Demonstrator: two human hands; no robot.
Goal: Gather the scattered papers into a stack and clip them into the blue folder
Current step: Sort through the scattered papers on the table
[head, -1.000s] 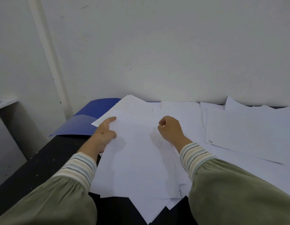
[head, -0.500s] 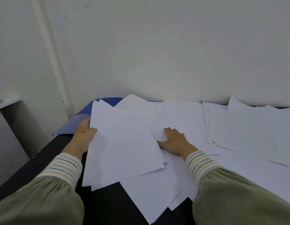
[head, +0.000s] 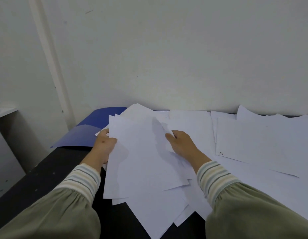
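A loose bundle of white sheets (head: 141,157) lies tilted in front of me. My left hand (head: 104,146) grips its left edge, thumb on top. My right hand (head: 181,144) holds the bundle's right edge, fingertips tucked under a lifted sheet. More white papers (head: 263,140) lie spread flat over the right half of the black table (head: 46,171). The blue folder (head: 86,133) lies open at the table's far left corner, partly under the papers. No clip is visible.
A white wall rises right behind the table. The table's left edge runs diagonally past my left arm, with a grey cabinet (head: 10,128) beyond it. Several sheets overhang the near edge (head: 155,221).
My left hand slid the held sheets rightward over the pile. My right hand went from lying flat on the papers to taking hold of the bundle's right edge.
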